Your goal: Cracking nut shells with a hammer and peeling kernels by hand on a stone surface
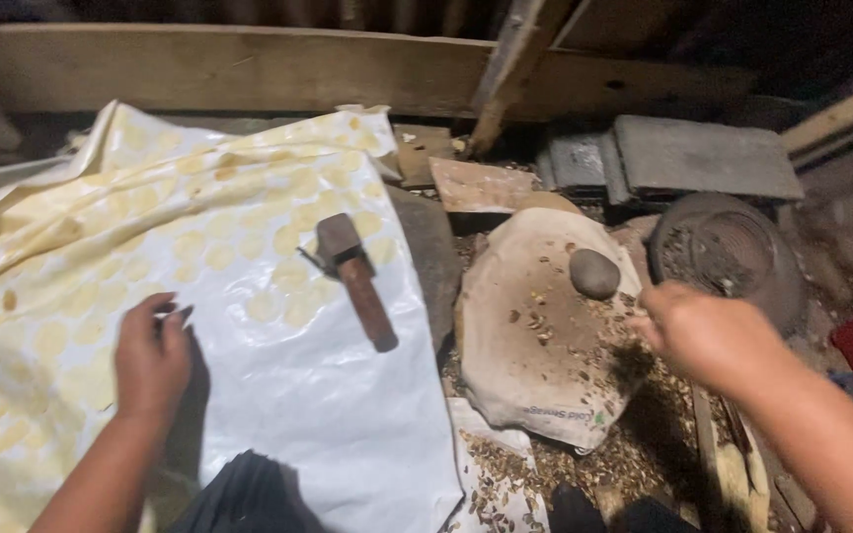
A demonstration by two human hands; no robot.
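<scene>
Down low, left hand (pixel 153 360) presses on the white spotted sheet (pixel 278 395), fingers curled around something small I can't make out. Hammer (pixel 355 279) lies just beyond it, up and right. Right hand (pixel 705 334), loosely closed, hovers over the husk-strewn flat stone (pixel 535 336), round pebble (pixel 594 272) just beyond.

We see a glossy white plastic sheet (pixel 278 395) with pale yellow spots at the left of the frame, a hammer (pixel 355 278) with dull rusty metal head and worn wooden handle on it, a smooth matt grey stone (pixel 594 272) on a rough slab (pixel 515 345) right of centre, and rough wooden planks (pixel 249 69) along the top.
</scene>
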